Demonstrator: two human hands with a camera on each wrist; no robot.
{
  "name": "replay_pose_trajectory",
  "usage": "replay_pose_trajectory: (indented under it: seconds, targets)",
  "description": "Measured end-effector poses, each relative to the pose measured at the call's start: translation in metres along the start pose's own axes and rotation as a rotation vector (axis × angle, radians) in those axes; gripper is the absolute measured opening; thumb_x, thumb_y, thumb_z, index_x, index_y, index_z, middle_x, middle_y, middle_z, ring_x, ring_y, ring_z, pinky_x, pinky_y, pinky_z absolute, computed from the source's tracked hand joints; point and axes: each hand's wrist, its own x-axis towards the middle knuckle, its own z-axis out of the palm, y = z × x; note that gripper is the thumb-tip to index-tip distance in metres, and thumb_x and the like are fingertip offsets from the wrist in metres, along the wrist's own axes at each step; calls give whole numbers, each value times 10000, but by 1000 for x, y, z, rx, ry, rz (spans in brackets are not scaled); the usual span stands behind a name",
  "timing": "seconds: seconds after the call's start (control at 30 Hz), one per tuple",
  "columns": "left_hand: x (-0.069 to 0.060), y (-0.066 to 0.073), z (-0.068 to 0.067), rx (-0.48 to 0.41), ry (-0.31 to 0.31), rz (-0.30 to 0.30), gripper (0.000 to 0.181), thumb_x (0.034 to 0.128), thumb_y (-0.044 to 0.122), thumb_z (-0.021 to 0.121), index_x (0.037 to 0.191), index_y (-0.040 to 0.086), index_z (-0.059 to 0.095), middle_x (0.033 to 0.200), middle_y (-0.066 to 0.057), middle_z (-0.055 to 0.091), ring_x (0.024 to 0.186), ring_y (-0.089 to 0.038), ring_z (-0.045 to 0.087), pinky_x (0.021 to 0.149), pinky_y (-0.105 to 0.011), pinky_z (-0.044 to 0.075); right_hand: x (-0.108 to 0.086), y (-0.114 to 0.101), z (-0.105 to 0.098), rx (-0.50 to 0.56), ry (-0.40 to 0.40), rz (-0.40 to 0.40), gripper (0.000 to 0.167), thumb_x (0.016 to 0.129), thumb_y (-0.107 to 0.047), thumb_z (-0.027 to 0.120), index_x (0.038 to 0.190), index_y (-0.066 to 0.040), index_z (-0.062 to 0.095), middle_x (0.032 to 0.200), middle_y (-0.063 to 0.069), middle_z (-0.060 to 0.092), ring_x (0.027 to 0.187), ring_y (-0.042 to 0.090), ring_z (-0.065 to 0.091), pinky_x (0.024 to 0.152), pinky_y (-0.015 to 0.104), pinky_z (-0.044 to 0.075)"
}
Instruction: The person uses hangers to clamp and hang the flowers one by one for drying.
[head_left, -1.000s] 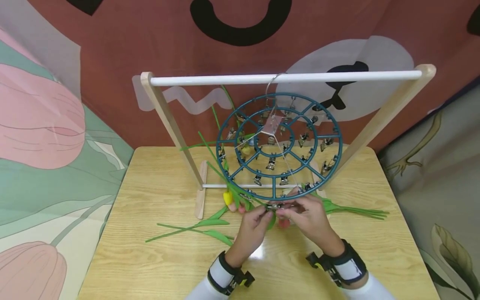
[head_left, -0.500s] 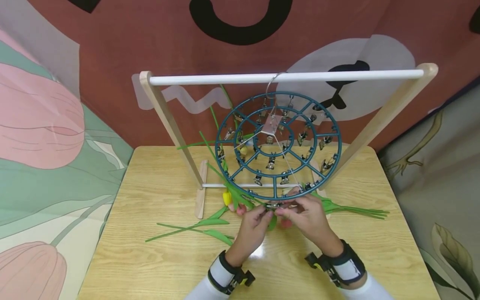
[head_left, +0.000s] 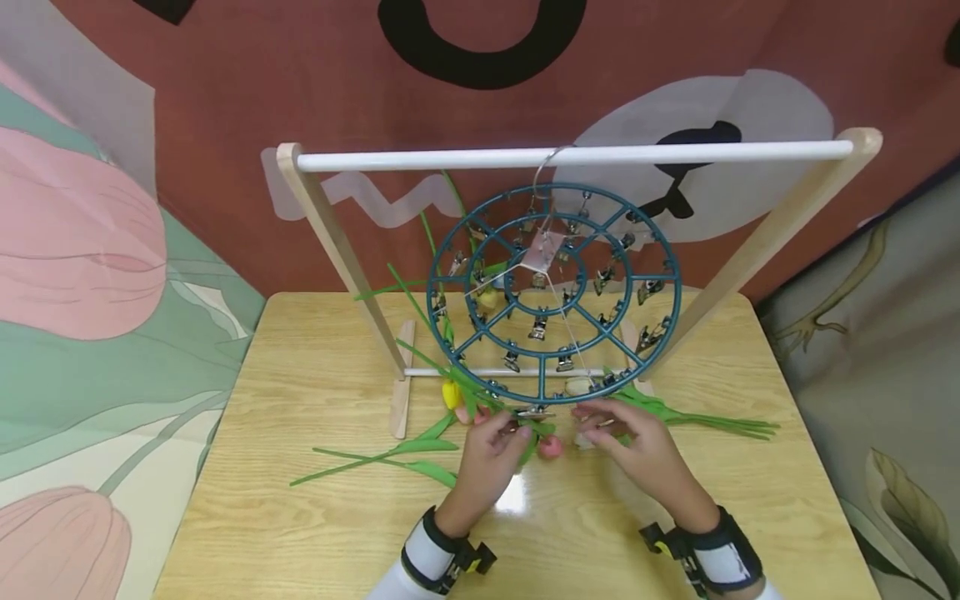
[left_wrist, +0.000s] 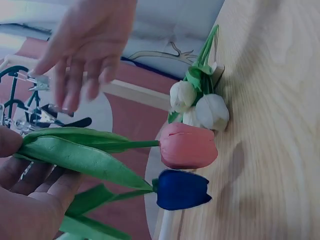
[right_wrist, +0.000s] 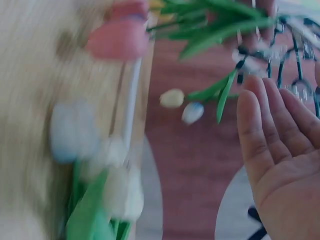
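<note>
My left hand (head_left: 486, 460) pinches the pink tulip (left_wrist: 189, 146) by its leaves (left_wrist: 85, 155), under the hanger's (head_left: 542, 402) near rim; right hand (head_left: 647, 454) apart, empty. I'd support the tulip, tug-test the clip (head_left: 534, 412) before letting go.

The left wrist view cuts off the left hand (left_wrist: 32, 207).

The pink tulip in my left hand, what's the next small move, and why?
I'd probably give the pink tulip a light tug with your left hand before letting go. That hand pinches it, with a metal clip close by in the head view, while the right hand is open and apart from it. Whether the clip grips it, I can't tell.
</note>
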Motion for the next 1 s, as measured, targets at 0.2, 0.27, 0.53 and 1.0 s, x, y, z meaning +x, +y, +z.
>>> replay_pose_trajectory:
  seconds: [0.2, 0.27, 0.53, 1.0]
  targets:
    - [-3, -4, -15, -9, 52, -22, 105, 986, -56, 592, 898, -106, 620, 830, -275, 622, 666, -3, 561, 527, -192, 543, -10, 12, -13, -57, 76, -6, 264, 930, 72, 689, 1174, -27, 706, 1016, 65, 774, 859, 45, 709, 745, 163, 583]
    - [-3, -4, -21, -14, 71, -42, 95, 995, -47, 585, 995, -111, 655, 897, -284, 664, 730, -10, 613, 608, -172, 572, -12, 14, -15, -48, 80, -12, 266, 933, 87, 676, 1176, -19, 701, 1005, 81, 773, 840, 90, 729, 751, 162, 585]
    - [0, -4, -40, -21, 112, -67, 190, 1028, -7, 556, 1175, -41, 672, 1169, -205, 729, 1079, -222, 713, 920, -203, 584, -15, 12, -17, -57, 50, 42, 220, 988, 30, 635, 1177, -57, 704, 998, 47, 784, 813, 69, 717, 713, 167, 571]
    - [9, -7, -61, -30, 229, -6, 217, 1053, -24, 483, 1165, -164, 605, 1143, -301, 687, 1132, -355, 706, 1003, -267, 571, -17, 16, -17, -51, 44, 51, 187, 1001, 23, 619, 1155, -23, 716, 995, 54, 781, 811, 78, 721, 691, 170, 571]
